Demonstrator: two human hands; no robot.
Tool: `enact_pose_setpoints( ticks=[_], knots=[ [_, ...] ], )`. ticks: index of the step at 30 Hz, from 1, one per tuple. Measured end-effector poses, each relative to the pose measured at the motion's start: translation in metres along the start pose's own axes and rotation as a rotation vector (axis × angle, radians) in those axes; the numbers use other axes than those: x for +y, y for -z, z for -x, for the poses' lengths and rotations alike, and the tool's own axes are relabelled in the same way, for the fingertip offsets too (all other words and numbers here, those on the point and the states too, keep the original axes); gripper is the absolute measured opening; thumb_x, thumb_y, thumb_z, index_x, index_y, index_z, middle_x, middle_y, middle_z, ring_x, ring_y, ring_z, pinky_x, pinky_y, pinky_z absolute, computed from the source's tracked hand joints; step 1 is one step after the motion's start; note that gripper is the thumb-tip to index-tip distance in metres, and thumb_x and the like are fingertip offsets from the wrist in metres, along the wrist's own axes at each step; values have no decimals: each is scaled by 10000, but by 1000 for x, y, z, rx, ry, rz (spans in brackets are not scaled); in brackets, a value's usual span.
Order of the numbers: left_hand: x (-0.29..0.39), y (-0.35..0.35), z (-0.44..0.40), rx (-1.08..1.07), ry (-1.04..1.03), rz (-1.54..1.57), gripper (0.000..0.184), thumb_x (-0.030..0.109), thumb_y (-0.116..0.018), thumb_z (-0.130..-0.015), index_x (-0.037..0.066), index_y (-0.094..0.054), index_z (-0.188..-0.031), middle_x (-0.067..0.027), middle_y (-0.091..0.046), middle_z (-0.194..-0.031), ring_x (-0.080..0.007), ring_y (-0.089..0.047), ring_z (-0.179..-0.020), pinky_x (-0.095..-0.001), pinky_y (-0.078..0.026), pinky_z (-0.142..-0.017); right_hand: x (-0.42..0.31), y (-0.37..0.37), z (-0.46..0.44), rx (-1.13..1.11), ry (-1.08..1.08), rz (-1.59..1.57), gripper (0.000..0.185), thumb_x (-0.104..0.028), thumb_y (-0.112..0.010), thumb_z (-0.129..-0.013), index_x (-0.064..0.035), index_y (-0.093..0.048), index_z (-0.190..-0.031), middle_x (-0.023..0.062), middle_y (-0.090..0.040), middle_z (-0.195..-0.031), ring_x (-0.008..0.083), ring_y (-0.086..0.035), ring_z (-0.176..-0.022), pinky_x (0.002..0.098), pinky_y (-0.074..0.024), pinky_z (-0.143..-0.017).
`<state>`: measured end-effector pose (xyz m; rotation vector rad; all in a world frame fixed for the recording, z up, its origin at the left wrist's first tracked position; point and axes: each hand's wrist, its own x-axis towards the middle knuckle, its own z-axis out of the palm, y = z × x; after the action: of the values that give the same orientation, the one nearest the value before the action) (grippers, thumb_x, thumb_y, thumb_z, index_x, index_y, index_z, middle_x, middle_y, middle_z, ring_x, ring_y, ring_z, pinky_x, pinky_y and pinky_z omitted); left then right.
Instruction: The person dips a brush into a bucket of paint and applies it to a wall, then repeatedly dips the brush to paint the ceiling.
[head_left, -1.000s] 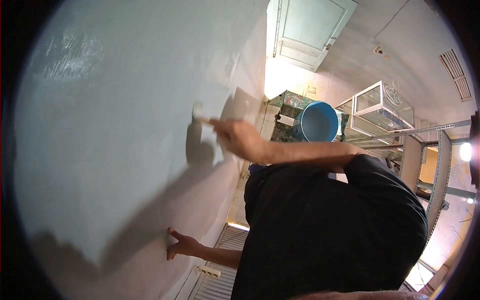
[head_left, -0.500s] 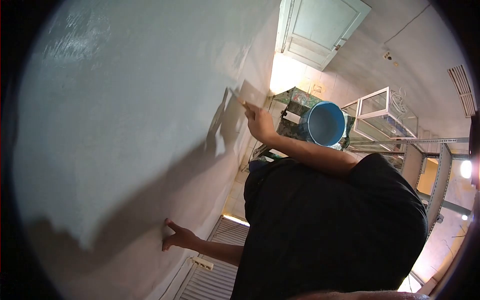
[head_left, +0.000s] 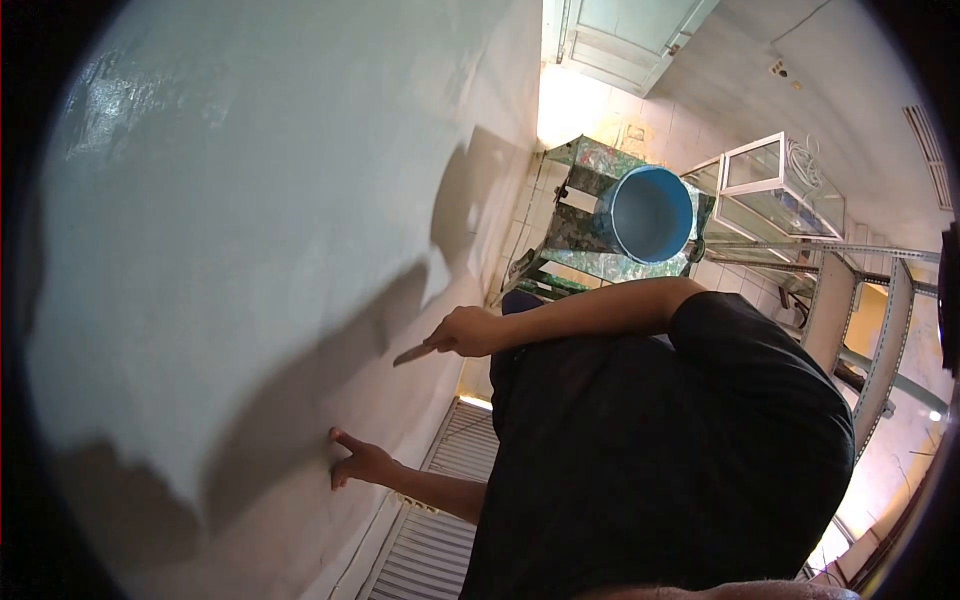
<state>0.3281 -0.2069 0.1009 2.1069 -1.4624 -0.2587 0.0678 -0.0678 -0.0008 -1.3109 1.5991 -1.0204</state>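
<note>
My right hand [head_left: 472, 331] is closed around a putty knife [head_left: 412, 354], its flat end pointing toward the pale wall [head_left: 220, 240]. Whether the blade touches the wall, I cannot tell. Lower in the view, my left hand [head_left: 362, 463] rests against the same wall with thumb and fingers apart. Wet, shiny patches show on the upper left of the wall. Shadows of my arms and body fall across it.
A blue bucket [head_left: 650, 215] with greyish contents stands on a paint-splattered platform [head_left: 610, 160]. Farther back are a glass display case [head_left: 780, 185], metal shelving [head_left: 870, 340] and a pale door [head_left: 625, 40]. A slatted shutter [head_left: 430, 550] lies beyond my left forearm.
My right hand has moved down along the wall with the putty knife, closer to my left hand. The left hand stays at nearly the same spot. The view has shifted slightly.
</note>
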Motion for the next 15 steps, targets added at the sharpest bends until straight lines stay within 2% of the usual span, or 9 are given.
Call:
enact_pose_setpoints(
  ticks=[1, 2, 4, 6, 9, 12, 13, 15],
  knots=[
    [-1, 0, -1, 2, 0, -5, 1447, 799, -586, -857, -298, 179, -1410, -544, 86, -1517, -516, 14, -1534, -428, -86, -1268, -1, -5, -2, -3, -18, -13, 324, -168, -695, -925, -173, -741, -1245, 128, -762, -1028, 345, -713, -919, 437, -551, -832],
    [-3, -1, -2, 8, -17, 12, 1455, 800, -594, -851, -298, 180, -1410, -545, 87, -1516, -518, 17, -1533, -428, -88, -1268, 0, -5, -7, -8, -16, -16, 324, -168, -695, -925, -173, -741, -1245, 128, -762, -1028, 345, -713, -919, 437, -551, -832],
    [-2, -1, 1, 25, -25, 29, 1463, 801, -602, -845, -298, 181, -1409, -546, 88, -1515, -521, 21, -1532, -429, -89, -1268, 11, 7, -23, 303, -78, -31, 285, -190, -714, -921, -162, -764, -1200, 131, -767, -995, 314, -728, -883, 413, -560, -806],
    [4, 1, 3, 24, -19, 32, 1465, 794, -610, -845, -294, 193, -1407, -543, 93, -1517, -524, 31, -1531, -429, -91, -1268, 11, 39, -23, 393, -98, -146, 248, -158, -717, -894, -185, -787, -1130, 138, -764, -942, 339, -722, -846, 425, -568, -763],
    [9, 4, 7, 9, -31, 48, 1465, 792, -616, -844, -300, 185, -1405, -540, 95, -1519, -524, 31, -1530, -427, -98, -1268, 5, 71, -16, 485, -327, -153, 213, -195, -745, -891, -206, -804, -1096, 161, -747, -871, 302, -715, -753, 406, -556, -699],
    [9, 4, 6, 2, -30, 44, 1468, 793, -616, -842, -306, 180, -1401, -537, 92, -1522, -530, 23, -1529, -427, -106, -1268, 24, 87, -16, 688, -353, -170, 205, -216, -731, -909, -179, -797, -1100, 195, -717, -832, 315, -701, -719, 412, -544, -693],
    [5, 2, 4, 2, -31, 44, 1468, 793, -616, -842, -306, 180, -1401, -537, 92, -1522, -530, 23, -1529, -427, -106, -1268, 33, 95, -19, 688, -354, -171, 205, -216, -731, -909, -179, -797, -1100, 195, -717, -832, 315, -701, -719, 412, -544, -693],
    [6, 2, 4, 16, -56, 38, 1476, 804, -610, -837, -313, 176, -1397, -537, 92, -1523, -540, 21, -1524, -431, -107, -1268, 37, 111, -22, 973, -472, -257, 254, -203, -719, -952, -103, -769, -1180, 125, -679, -731, 141, -577, -604, 352, -502, -609]
  ],
)
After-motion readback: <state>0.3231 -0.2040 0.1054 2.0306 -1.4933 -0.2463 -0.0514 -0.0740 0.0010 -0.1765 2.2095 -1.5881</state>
